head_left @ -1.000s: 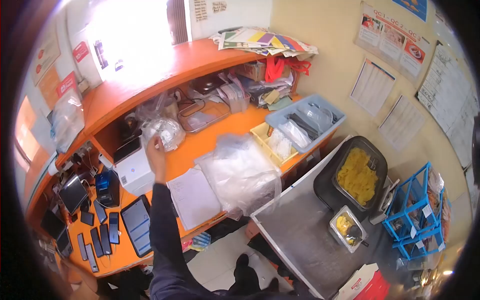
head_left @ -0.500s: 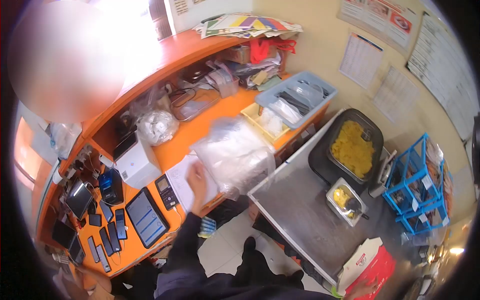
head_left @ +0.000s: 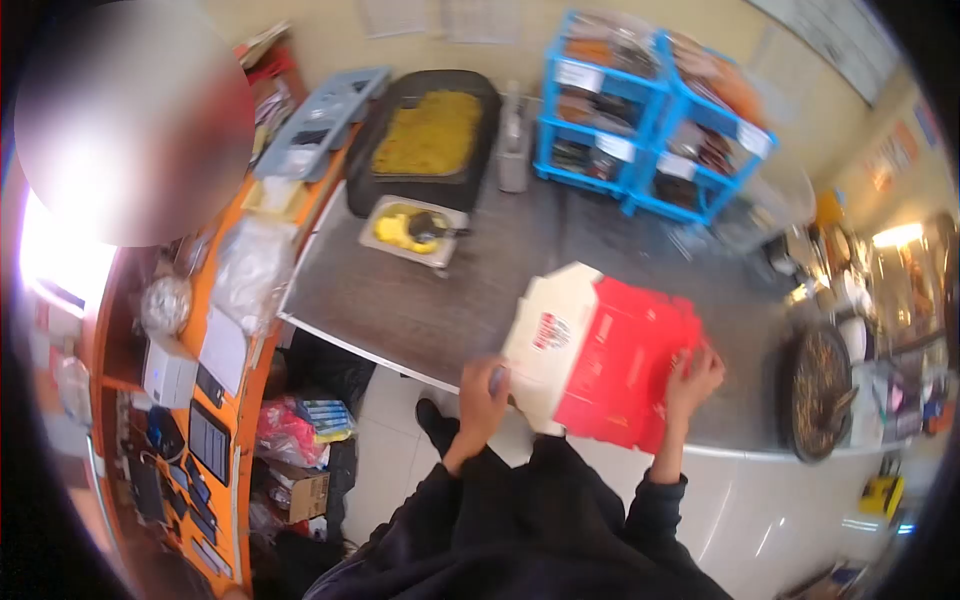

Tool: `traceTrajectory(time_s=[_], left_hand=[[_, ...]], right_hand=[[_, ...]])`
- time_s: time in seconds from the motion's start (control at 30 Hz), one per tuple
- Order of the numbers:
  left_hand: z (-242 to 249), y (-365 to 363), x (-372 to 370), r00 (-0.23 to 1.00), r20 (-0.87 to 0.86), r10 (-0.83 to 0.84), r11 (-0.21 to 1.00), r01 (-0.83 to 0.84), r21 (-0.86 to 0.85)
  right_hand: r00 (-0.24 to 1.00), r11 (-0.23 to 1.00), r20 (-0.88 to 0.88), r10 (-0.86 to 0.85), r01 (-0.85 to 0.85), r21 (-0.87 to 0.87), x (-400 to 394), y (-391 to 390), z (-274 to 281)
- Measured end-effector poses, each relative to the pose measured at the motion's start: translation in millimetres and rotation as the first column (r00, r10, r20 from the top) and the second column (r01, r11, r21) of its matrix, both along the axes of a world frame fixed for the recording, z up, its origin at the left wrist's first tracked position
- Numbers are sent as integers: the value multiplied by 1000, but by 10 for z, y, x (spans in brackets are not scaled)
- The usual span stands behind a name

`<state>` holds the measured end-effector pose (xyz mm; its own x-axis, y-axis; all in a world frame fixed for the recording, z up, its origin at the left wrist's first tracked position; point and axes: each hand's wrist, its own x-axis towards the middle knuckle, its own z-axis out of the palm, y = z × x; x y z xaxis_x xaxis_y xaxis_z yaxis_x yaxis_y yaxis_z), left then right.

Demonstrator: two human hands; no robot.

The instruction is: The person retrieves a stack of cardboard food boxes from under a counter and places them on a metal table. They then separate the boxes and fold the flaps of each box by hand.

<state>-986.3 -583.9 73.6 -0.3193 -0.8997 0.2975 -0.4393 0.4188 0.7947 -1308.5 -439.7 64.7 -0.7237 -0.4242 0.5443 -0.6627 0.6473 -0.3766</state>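
Note:
A flat red and cream cardboard piece (head_left: pixel 625 365) with a printed logo lies over the front edge of the metal table. My left hand (head_left: pixel 484 405) is at its cream left end, fingers curled around a small dark object I cannot make out. On the red right end rests my right hand (head_left: pixel 694 382), its fingers bent against the card and gripping its edge. Behind and left of the card, a small metal tray (head_left: pixel 378 238) holds yellow food and a dark utensil.
A black tray (head_left: pixel 486 110) of yellow food stands at the back of the metal table (head_left: pixel 350 315). Blue racks (head_left: pixel 640 190) hold packets. A round dark pan (head_left: pixel 822 392) is at the right. The orange counter (head_left: pixel 240 480) holds phones and a tablet (head_left: pixel 210 440).
The view has swung right towards the metal table. My left hand has moved from the paper on the orange counter to the card; my right hand remains at the card.

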Motion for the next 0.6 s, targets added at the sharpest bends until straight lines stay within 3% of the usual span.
traceTrajectory(time_s=[0.1,0.17,0.2,0.27,0.37,0.47,0.57,0.6], left_hand=[[-154,-45,-353,989,150,-3,996,15,-83],[-218,-73,-528,959,270,87,992,-58,-116],[-217,1,-615,937,339,79,997,-69,-41],[-207,11,-669,890,454,32,988,-97,120],[-169,180,-686,857,513,46,984,-128,124],[-72,189,-613,886,463,-34,955,-108,277],[-239,-91,-607,933,356,59,931,-180,319],[-506,-237,-613,950,282,131,969,-183,166]], right_hand=[[956,971,211,-204,171,165,69,218,125],[937,968,308,-165,93,235,-7,360,-43],[920,965,368,-135,38,259,-85,441,-154],[840,979,543,-8,-103,175,-187,464,-45],[775,975,632,33,-163,149,-284,402,4],[788,979,608,96,-184,83,-296,361,-27],[814,978,571,111,-192,84,-365,282,-97],[823,976,559,100,-191,105,-401,245,-94]])
